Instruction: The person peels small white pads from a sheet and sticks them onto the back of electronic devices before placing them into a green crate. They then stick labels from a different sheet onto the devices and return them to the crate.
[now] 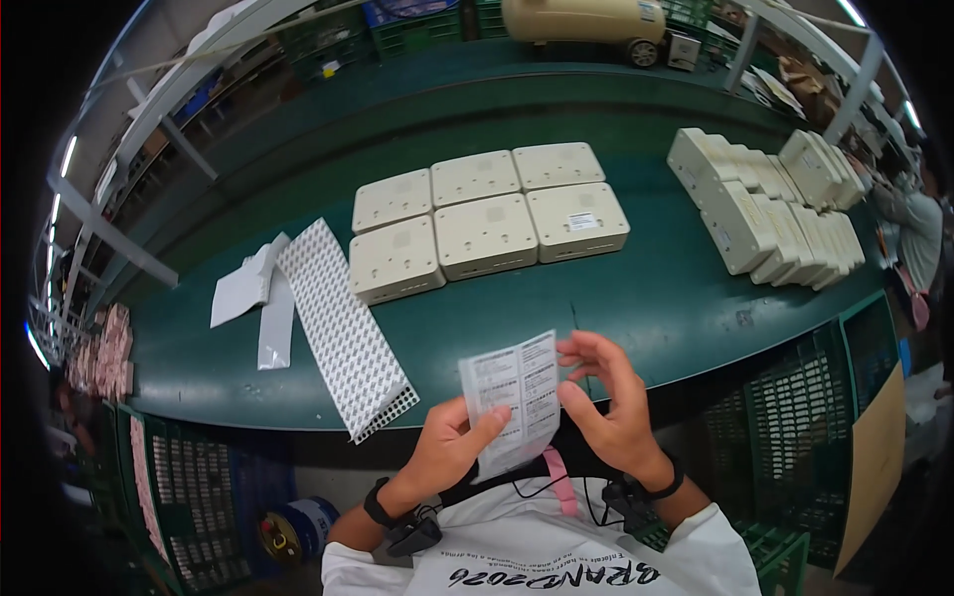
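Observation:
A sheet of printed labels [515, 397], white with rows of dark print, is held up in front of my body at the table's near edge. My left hand [452, 442] is closed on its lower left side, the thumb lying across the front. At the sheet's right edge is my right hand [611, 407], with fingers curved and the thumb apart from them; I see nothing between them. Beyond the sheet, several cream plastic housings [487, 230] lie in two rows on the green table. The near right housing [566, 238] carries a small white label [581, 222].
A long sheet with a dark repeating pattern [338, 328] lies left of the housings, overhanging the near edge. Beside it are white backing papers [243, 293]. More cream housings [765, 214] stand stacked at right. Green crates [795, 427] stand below; another person [909, 223] is far right.

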`<state>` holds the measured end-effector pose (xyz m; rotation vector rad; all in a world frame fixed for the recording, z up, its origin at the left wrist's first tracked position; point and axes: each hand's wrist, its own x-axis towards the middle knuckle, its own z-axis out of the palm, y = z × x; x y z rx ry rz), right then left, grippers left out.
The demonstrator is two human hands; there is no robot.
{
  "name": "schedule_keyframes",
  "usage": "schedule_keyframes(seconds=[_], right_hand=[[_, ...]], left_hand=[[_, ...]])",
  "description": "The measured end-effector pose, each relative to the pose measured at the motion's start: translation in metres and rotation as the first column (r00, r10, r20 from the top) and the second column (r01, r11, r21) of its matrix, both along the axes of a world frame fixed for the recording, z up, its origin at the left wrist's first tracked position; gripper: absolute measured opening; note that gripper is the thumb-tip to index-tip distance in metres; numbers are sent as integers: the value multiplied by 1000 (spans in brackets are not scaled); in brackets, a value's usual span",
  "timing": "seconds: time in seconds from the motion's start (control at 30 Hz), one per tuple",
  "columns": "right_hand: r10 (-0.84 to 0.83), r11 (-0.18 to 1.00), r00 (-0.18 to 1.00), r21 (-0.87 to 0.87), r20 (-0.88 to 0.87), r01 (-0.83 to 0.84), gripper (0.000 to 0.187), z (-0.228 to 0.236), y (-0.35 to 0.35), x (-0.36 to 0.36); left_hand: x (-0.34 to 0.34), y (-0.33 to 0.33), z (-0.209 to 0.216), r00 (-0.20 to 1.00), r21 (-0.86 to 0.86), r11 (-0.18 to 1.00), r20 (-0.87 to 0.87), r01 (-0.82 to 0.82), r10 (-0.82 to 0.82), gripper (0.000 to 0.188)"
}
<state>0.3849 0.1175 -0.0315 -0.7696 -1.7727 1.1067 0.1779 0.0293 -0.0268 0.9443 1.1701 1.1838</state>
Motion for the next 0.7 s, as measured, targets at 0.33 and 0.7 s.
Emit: schedule_keyframes(seconds=[0.33, 0.7], right_hand=[[-37, 993, 997, -115, -61, 29, 33, -2, 81, -6], [-392, 873, 896, 390, 209, 291, 11, -47, 77, -27]], left_hand=[[-32, 137, -3, 898, -34, 939, -282, 342, -337, 32], [-18, 164, -35, 747, 128, 857, -565, 499, -351, 23]])
